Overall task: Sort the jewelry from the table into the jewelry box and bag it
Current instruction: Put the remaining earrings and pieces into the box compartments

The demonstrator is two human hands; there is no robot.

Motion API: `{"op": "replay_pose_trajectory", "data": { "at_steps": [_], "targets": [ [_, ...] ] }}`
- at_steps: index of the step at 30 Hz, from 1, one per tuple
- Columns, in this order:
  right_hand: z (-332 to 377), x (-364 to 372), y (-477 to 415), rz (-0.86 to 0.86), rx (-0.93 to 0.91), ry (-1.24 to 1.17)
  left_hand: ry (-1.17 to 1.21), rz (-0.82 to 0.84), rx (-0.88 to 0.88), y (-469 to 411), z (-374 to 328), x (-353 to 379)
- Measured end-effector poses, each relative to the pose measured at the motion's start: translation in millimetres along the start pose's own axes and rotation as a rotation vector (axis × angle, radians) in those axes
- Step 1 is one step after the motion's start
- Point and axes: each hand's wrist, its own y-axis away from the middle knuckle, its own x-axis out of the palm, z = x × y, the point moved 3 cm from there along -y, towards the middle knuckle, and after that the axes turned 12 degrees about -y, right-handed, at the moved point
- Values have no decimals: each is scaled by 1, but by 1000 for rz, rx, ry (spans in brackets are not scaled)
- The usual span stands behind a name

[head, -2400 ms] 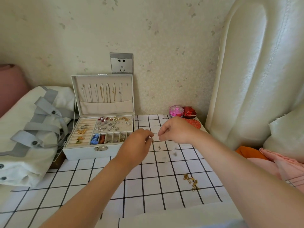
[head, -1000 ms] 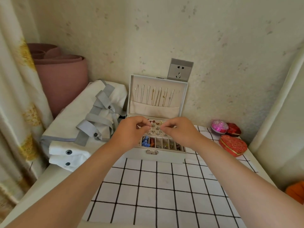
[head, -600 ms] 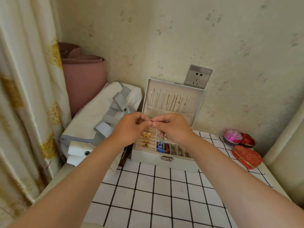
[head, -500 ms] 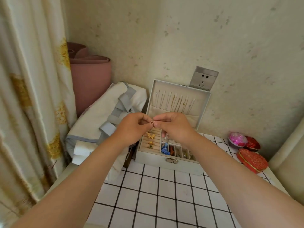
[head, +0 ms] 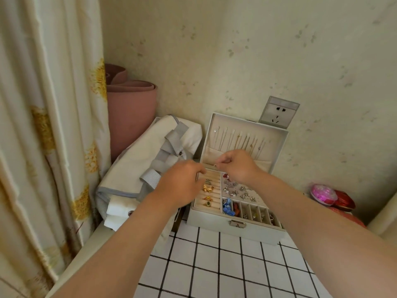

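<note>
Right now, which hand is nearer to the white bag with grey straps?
Left. The left hand hovers at the left edge of the jewelry box, beside the white bag; the right hand is farther right, over the box's back, pinching a small piece.

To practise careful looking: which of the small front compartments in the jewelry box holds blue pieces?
The leftmost compartment, beside the ring rolls: blue pieces fill it; the next holds a red piece.
</note>
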Motion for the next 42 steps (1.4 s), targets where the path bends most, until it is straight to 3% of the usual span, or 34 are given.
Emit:
{"op": "replay_pose_trajectory", "data": {
  "at_steps": [3,7,12,17,24,39,42],
  "targets": [
    [-14,13,-2,-9,-10,48,-109,100,89,4,-7,13],
    [-24,25,-7,-47,-8,97,-75,224,93,4,-11,28],
    [-21,26,-9,-28,-10,221,-116,271,89,3,-10,30],
    [-19,26,-8,16,-13,300,-125,265,92,3,-10,31],
    [-16,26,6,68,-250,573,-110,261,91,3,-10,33],
    [-20,34,9,114,-234,684,-112,225,97,5,-13,32],
    [-21,29,10,135,-220,568,-77,187,88,2,-17,28]
  ]
}}
